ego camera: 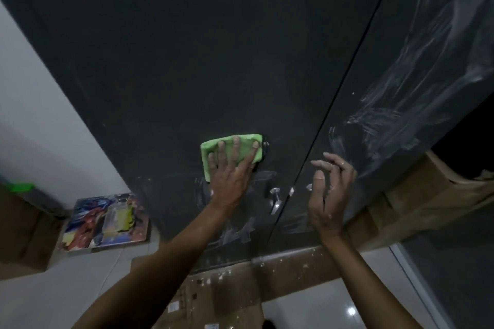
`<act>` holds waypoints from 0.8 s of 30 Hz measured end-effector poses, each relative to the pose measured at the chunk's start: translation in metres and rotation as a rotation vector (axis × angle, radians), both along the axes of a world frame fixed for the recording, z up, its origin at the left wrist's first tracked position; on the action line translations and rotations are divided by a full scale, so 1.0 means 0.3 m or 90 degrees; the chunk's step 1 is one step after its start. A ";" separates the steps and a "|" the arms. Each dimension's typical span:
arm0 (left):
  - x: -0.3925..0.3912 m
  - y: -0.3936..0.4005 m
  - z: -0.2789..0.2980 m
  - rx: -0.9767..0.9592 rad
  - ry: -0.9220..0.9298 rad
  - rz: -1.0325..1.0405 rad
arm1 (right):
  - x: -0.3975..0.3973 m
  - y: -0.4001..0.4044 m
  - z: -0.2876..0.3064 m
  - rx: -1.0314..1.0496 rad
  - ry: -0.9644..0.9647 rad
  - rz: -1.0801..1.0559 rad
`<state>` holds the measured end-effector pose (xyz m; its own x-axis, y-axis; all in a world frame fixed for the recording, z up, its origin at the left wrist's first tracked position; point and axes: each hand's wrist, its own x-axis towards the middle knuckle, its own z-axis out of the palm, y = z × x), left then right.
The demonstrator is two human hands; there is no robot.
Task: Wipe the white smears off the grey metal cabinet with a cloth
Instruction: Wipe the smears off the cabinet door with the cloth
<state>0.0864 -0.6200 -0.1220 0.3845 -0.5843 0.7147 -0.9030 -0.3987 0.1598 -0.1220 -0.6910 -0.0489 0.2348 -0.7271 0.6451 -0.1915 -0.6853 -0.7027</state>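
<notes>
The grey metal cabinet (pixel 187 48) fills the view, with two doors meeting at a seam. My left hand (pixel 231 168) presses a folded green cloth (pixel 213 149) flat against the left door, fingers spread over it. White smears (pixel 235 230) remain below the cloth on the left door. Heavier white smears (pixel 401 104) streak the right door. My right hand (pixel 331 195) hovers in front of the seam with its fingers loosely curled, holding nothing. A metal handle (pixel 276 199) sits between my two hands.
A colourful picture panel (pixel 107 222) leans against the white wall at the left. Brown cardboard (pixel 417 200) stands to the right of the cabinet. Paint-spattered brown cardboard (pixel 240 288) lies on the floor at the cabinet's foot. A brown box (pixel 24 227) stands at the far left.
</notes>
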 end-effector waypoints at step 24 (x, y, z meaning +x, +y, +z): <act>0.047 0.111 -0.123 0.134 -0.033 0.034 | 0.095 -0.232 -0.109 -0.054 0.041 0.112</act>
<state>0.1006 -0.5866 -0.1587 0.3849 -0.7029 0.5981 -0.8847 -0.4656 0.0222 -0.0934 -0.7605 -0.0816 0.3957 -0.6151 0.6820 -0.1063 -0.7683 -0.6313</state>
